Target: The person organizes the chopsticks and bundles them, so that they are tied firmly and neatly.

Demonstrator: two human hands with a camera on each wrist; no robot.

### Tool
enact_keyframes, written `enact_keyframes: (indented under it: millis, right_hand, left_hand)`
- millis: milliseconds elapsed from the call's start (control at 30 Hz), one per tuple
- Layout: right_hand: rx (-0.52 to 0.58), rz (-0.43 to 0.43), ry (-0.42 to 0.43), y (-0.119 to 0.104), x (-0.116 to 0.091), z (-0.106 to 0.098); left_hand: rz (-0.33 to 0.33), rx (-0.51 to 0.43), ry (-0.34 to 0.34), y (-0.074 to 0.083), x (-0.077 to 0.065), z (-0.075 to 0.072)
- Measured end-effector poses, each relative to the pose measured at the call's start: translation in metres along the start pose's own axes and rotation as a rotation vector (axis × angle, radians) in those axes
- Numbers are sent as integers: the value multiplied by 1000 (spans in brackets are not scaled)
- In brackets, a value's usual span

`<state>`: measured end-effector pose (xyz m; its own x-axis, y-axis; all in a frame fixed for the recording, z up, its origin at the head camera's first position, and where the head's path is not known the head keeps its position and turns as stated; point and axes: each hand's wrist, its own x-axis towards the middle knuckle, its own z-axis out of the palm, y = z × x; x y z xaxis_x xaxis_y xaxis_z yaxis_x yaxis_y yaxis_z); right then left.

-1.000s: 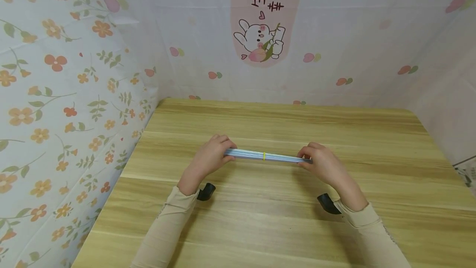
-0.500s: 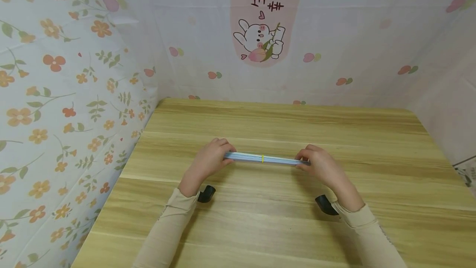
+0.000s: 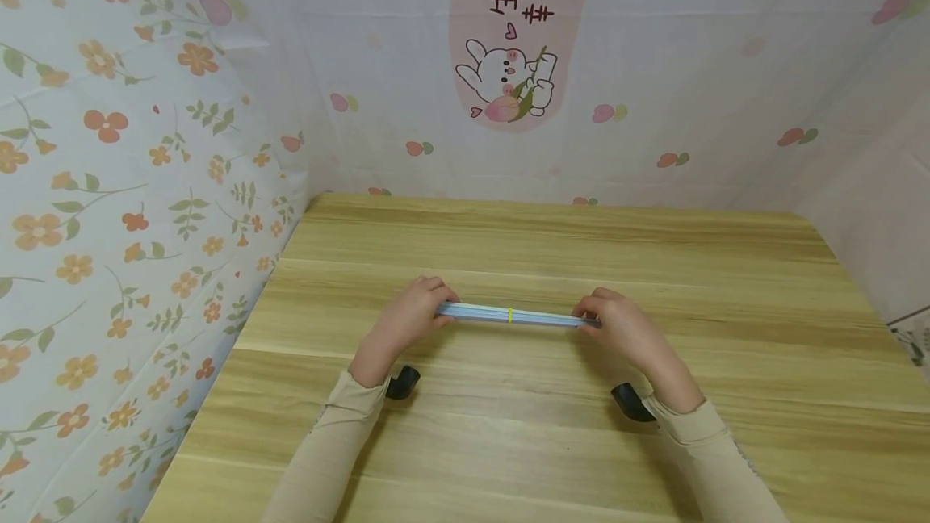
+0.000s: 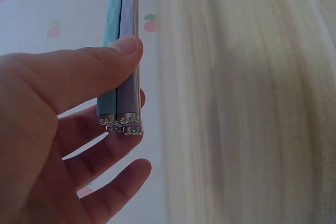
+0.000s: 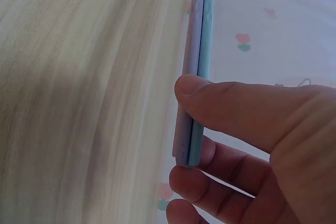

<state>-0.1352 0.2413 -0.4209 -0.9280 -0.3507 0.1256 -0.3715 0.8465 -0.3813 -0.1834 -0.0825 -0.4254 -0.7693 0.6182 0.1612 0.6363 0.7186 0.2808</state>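
Note:
A bundle of chopsticks [image 3: 479,313] in pale blue, lilac and other pastel tones stretches between my hands above the wooden table [image 3: 508,458]. A yellow band [image 3: 510,315] circles its middle. My left hand [image 3: 410,317] pinches one end; in the left wrist view the thumb lies across the lilac and teal chopsticks [image 4: 126,90], whose ends carry silvery ornaments [image 4: 126,124]. At the thinner, plain end, my right hand [image 3: 625,333] pinches the bundle between thumb and fingers. The right wrist view shows the thumb pressed on the lilac and teal tips [image 5: 189,135].
Black curved pieces [image 3: 404,382] stick out by both sleeve cuffs. A printed cloth [image 3: 349,47] hangs behind the table, and a flowered one [image 3: 109,184] hangs along the left side.
Both hands have come slightly nearer the person with the bundle, shifting a little to the left as well. The grip at each end stays the same.

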Motion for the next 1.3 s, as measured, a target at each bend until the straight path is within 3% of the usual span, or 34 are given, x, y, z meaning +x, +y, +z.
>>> enact_keyframes:
  millis: [633,1300]
  right_hand:
    - [11,39,-18,6,0,16]
    - [10,47,-48,7,1,21]
  left_hand:
    - [-35,19,-71,-5,0,12]
    - [-59,44,-101,-2,1,18]
